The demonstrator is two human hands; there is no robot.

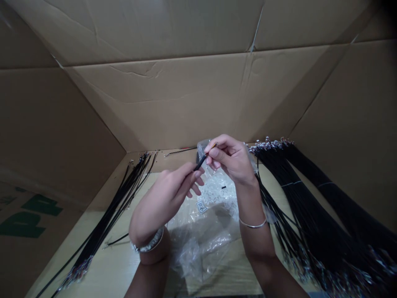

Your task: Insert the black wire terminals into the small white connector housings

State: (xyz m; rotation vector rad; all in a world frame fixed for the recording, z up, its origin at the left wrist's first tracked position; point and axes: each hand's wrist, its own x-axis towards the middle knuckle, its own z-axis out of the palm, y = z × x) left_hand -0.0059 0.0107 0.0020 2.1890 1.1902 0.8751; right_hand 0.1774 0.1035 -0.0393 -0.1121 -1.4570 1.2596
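A black cable [200,162] is held up over the table between my two hands. My left hand [178,190] grips its sheath between thumb and fingers, the other fingers loosely curled. At the upper end, my right hand [231,159] pinches the thin coloured wires, of which a yellowish one [214,145] shows at the fingertips. Beneath the hands lies a clear plastic bag [198,240] with many small white pieces [214,188] in or on it. A short black piece [223,187] and a small printed label [201,206] show on the bag.
Thick bundles of black cables [304,190] with stripped ends lie on the right. A smaller cable bundle [114,211] rests at the left, and a single cable [181,151] near the back. Cardboard walls [173,99] enclose the wooden table [223,275] at the back and sides.
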